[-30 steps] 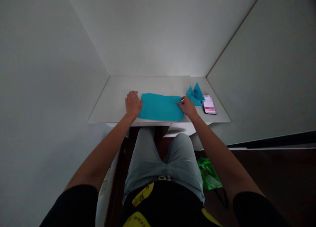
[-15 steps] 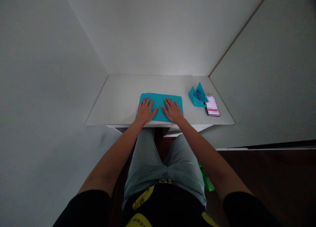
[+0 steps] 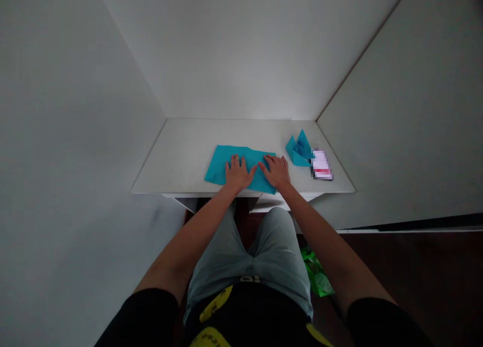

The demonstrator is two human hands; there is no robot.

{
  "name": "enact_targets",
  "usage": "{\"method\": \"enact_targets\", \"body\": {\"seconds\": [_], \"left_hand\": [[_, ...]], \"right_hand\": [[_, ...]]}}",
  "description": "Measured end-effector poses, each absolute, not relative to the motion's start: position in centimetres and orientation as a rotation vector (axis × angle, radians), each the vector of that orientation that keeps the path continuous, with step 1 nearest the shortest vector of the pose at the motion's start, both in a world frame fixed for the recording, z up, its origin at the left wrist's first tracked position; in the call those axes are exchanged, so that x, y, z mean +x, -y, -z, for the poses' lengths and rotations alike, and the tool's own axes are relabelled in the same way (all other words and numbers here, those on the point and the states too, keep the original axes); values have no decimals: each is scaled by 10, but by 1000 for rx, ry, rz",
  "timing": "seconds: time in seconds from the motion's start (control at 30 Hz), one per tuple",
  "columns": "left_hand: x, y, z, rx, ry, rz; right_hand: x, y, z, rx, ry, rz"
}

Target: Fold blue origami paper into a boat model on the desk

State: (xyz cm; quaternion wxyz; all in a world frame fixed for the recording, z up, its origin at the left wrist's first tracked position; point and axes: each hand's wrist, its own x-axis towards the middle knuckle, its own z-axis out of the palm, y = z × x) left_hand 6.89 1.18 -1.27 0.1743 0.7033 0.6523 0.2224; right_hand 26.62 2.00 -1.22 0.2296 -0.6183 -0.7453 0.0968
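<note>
A sheet of blue paper (image 3: 219, 166) lies on the white desk, its near right corner reaching the front edge. On the middle of the paper rests my left hand (image 3: 238, 173), fingers spread and pointing away from me. My right hand (image 3: 277, 171) lies at the paper's right end, also spread, with its thumb towards the left hand. Neither hand grips anything. To the right stands a folded blue paper shape (image 3: 300, 151) with upright points.
A phone (image 3: 322, 164) with a blurred screen lies beside the folded shape on the white desk (image 3: 177, 156). Walls enclose the desk on the left, back and right. A green plastic bag (image 3: 319, 276) is on the floor by my right leg.
Both hands have slid to the right over the paper, the left one further. The sheet has turned slightly, its right end now nearer to me. The view has shifted a little.
</note>
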Motion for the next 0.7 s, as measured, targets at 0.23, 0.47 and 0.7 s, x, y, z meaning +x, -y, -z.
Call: {"method": "enact_targets", "body": {"seconds": [0.23,0.47,0.7], "left_hand": [[-2,-39,8,2375,-1501,-491],[-115,-66,-25,2489,-1563,65],[-146,-50,-18,2262,-1926,16]], "right_hand": [[269,-6,1,-1691,1828,-76],[274,-17,18,-1901,1458,-11],[283,-21,17,-1932,1372,-52]]}}
